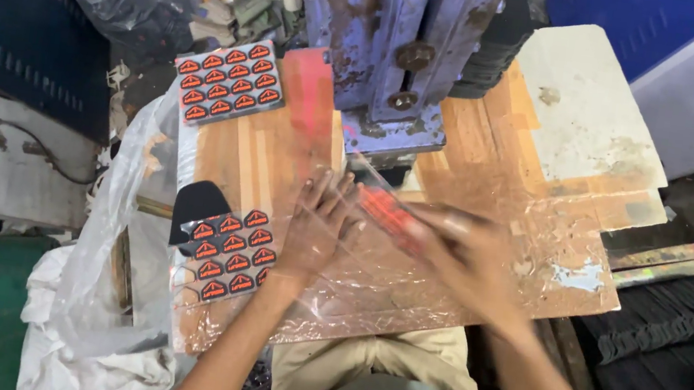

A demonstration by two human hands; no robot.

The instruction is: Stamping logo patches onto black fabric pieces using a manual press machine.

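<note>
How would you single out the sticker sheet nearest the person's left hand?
Start at the blue press, then come down the wooden board to its near left edge. That sticker sheet lies beside the left hand, partly overlapping a black piece, unlike the far sheet.

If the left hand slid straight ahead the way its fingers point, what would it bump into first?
Probably the red strip lying on the wooden table. The left hand points up and slightly left toward it, with bare wood between. The blue machine sits just beside that line; depth is unclear.

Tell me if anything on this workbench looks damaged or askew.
The press has chipped, rusty blue paint. The clear plastic film over the wooden board is wrinkled and torn near its right edge. The upper sticker sheet lies tilted.
</note>
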